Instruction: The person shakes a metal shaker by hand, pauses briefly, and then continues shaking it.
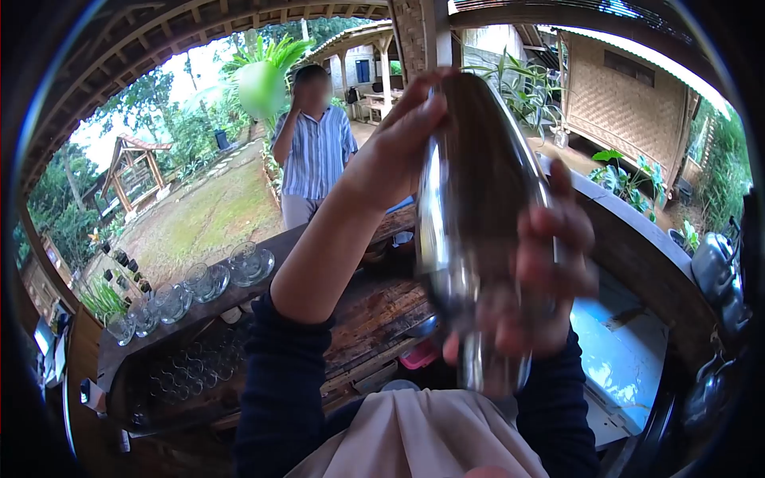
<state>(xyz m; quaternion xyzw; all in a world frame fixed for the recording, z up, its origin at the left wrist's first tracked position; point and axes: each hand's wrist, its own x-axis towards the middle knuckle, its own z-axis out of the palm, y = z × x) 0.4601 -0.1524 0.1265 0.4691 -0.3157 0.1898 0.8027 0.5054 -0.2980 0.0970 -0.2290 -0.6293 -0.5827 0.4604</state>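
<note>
A shiny metal cocktail shaker [482, 191] is held up close in front of me, tilted and slightly blurred. My left hand [406, 131] grips its broad upper end, with the fingers wrapped over the far edge. Around the narrower lower part, my right hand [550, 271] is closed, its fingers smeared by motion. The shaker's small end [494, 370] points down towards my chest. Its contents cannot be seen.
Several clear glass cups with saucers [203, 280] line the ledge at left. Below them are rows of glasses [187, 370]. A wooden counter [374, 319] lies ahead. Metal kettles [717, 267] stand at right. A person in a striped shirt [315, 155] stands beyond the counter.
</note>
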